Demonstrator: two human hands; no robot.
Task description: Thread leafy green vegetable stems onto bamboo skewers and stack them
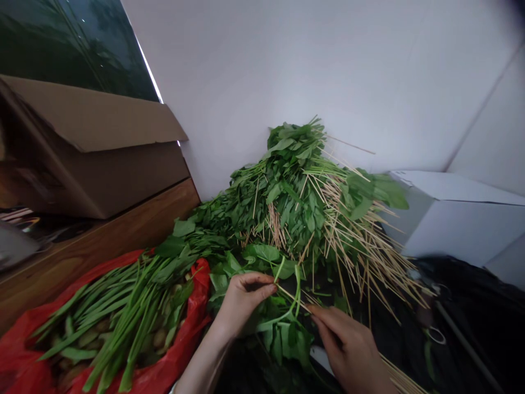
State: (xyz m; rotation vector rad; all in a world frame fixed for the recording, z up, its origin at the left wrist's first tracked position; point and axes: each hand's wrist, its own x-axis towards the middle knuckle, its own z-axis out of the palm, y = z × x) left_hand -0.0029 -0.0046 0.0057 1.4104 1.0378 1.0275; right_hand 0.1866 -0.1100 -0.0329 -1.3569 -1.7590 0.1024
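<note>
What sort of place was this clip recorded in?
Probably an indoor food-preparation corner, perhaps a small kitchen or stall's back area: a heap of leafy greens and bamboo skewers, a red plastic bag of vegetables, and a cardboard box beside it.

Black cloth surface (471, 306) right of right hand (348, 345) | green leafy heap (295, 202) ahead | red plastic bag (20, 345) left of left hand (241, 301)
</note>
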